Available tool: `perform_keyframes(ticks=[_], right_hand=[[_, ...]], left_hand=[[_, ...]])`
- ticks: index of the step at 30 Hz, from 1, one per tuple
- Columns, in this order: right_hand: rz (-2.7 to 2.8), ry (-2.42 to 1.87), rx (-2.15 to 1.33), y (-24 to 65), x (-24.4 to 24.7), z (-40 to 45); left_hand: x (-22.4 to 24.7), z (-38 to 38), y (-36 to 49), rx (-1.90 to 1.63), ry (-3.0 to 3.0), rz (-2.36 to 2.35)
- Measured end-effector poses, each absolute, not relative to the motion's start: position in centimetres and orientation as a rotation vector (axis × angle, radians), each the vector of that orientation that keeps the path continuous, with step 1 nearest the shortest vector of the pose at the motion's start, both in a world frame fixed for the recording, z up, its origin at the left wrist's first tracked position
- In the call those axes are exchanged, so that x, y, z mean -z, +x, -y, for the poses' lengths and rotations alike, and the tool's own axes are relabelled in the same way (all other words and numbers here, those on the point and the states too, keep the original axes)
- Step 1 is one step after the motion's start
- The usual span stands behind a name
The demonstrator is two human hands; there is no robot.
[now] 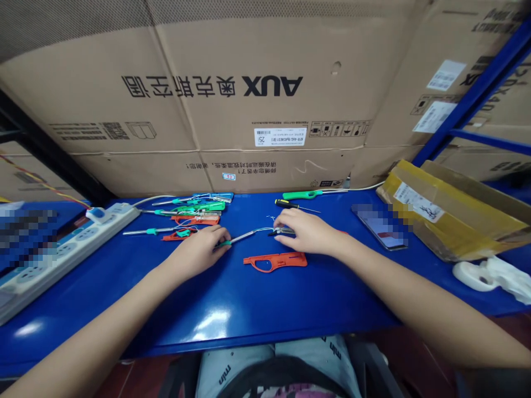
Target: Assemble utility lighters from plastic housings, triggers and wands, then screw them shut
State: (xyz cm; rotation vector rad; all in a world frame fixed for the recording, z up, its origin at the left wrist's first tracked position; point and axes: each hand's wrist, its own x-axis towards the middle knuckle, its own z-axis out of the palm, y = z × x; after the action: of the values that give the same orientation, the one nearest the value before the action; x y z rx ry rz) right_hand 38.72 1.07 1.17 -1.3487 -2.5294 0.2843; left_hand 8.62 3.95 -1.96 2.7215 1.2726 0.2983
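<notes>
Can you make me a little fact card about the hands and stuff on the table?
Left hand: holds metal tube by its green part
Right hand: holds small wired part
Between hands: thin wires
Lying nearby: orange shell
Behind right hand: yellow-and-black screwdriver
Far left: white power strip
Right side: phone, yellow-taped box

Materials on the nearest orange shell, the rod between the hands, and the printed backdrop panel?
Orange shell: likely moulded plastic, low sheen; uniform colour, thin one-piece loop.
Rod: probably metal, smooth; silvery-grey sheen. Alloy or plating can't be told.
Backdrop panel: cardboard, matte; brown, with fold creases.
</notes>
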Motion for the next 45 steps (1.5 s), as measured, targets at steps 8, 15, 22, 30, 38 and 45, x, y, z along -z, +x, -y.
perform_keyframes(ticks=[8,15,22,30,38,45], right_hand=[[2.578,-1.081,-0.369,31.2,-1.5,-4.5],[2.270,-0.964,-0.443,31.9,-5.5,-5.8],[1.327,-0.761,-1.073,34.6,-7.4,-5.1],[1.033,-0.881,-1.364,39.4,-1.1,-3.5],[1.073,-1.029,-1.369,42.4,2.0,-2.4],[1.130,-1.267,-1.290,44.3,2.1,-3.2]], left_hand=[[-2.5,-3.7,9.8,-0.448,2.804,-1.274],[-5.8,-1.0,11.5,-1.926,2.570,-1.319],[0.0,-4.0,13.9,-1.004,2.328,-1.219],[1.7,-5.1,13.6,-0.631,2.477,-1.158],[0.4,-4.7,9.8,-0.264,2.549,-1.465],[-1.2,-4.4,5.9,0.139,2.438,-1.383]])
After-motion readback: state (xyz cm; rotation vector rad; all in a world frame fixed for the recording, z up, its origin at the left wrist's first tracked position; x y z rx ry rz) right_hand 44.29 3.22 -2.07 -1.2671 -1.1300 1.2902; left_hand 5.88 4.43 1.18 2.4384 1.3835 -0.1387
